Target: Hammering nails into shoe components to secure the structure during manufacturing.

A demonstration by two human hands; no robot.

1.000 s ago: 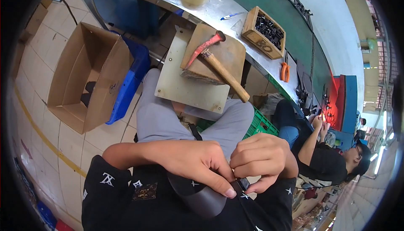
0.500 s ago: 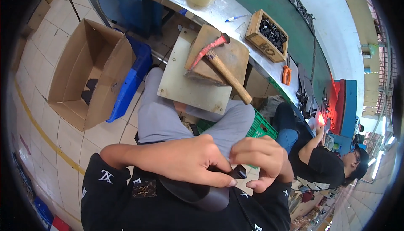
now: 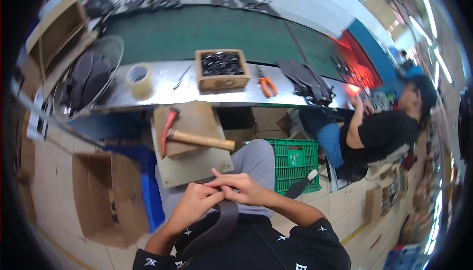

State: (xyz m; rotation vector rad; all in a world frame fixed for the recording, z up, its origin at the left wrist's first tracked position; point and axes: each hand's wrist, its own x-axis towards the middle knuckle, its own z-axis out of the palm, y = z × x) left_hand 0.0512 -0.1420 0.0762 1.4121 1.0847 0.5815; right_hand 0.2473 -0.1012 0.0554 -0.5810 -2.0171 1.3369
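Observation:
My left hand point(image 3: 194, 203) is closed on the end of a dark grey, curved flat piece point(image 3: 212, 230) that looks like a sandal sole and hangs down against my shirt. My right hand point(image 3: 241, 190) has its fingers bent together against the left fingertips; whatever sits between them is hidden. Just beyond my hands, a hammer point(image 3: 202, 140) with a red head and wooden handle lies across a worn wooden block point(image 3: 194, 115). The block rests on a pale board point(image 3: 197, 170) by my knees.
On the metal bench edge point(image 3: 162, 85) stand a tape roll point(image 3: 140, 80), a pen point(image 3: 182, 78), a wooden box point(image 3: 224, 81) of small black parts and orange-handled pliers point(image 3: 267, 87). Dark sandal pieces point(image 3: 308, 80) lie farther right, beside a seated person point(image 3: 384, 132). A cardboard box point(image 3: 103, 196) is left, a green crate point(image 3: 295, 159) right.
My view has swung toward the bench. My hands, apart around a small black shiny part before, are now drawn together, and that part is covered by the fingers.

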